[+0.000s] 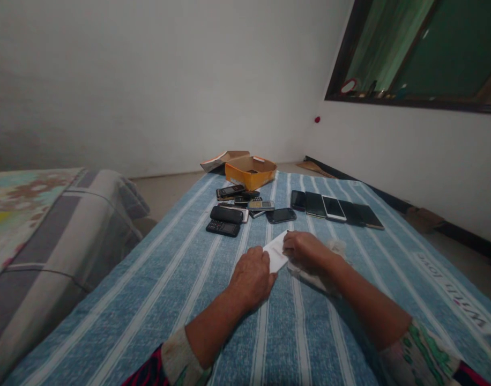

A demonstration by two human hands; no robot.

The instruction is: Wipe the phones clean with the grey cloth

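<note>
My left hand [251, 280] and my right hand [305, 251] meet over a blue striped bedspread [169, 289]. Both are closed on a flat white phone [276, 251] held between them. Under my right hand lies a crumpled white cloth [337, 247], pressed against the phone's right side. Beyond my hands a heap of old keypad phones [237, 208] lies on the bedspread. A dark smartphone [281, 215] sits just right of the heap.
A row of several smartphones [336, 210] lies at the back right. An open orange box [250, 171] and a cardboard lid [221, 160] stand at the bed's far end. A folded grey blanket [68, 236] is on the left, with a white wall behind and a window [422, 48] at the right.
</note>
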